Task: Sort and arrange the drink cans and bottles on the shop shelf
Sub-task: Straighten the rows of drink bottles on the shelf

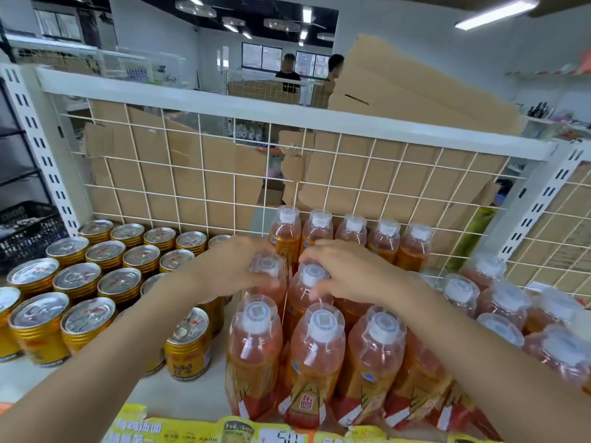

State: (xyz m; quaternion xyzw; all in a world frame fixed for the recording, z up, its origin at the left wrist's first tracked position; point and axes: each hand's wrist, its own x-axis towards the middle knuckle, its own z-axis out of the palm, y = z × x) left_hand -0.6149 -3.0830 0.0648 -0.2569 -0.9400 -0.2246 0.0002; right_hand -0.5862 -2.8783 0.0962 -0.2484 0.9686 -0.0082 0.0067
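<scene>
Gold drink cans [105, 279] with silver tops stand in rows on the left half of the white shelf [179, 391]. Orange drink bottles [319, 353] with white caps fill the right half, in rows back to the wire grid. My left hand [230, 266] grips the neck of a bottle [268, 276] in the second row. Beside it, my right hand [345, 273] grips the cap of the neighbouring bottle [311, 282]. One can [188, 343] stands alone at the front, near the bottles.
A white wire grid [224, 174] backs the shelf, with flattened cardboard [192, 161] behind it. White slotted uprights [41, 148] stand at both ends. A yellow price strip [198, 430] runs along the front edge. Two people [287, 75] stand far behind. A black crate [28, 231] sits at left.
</scene>
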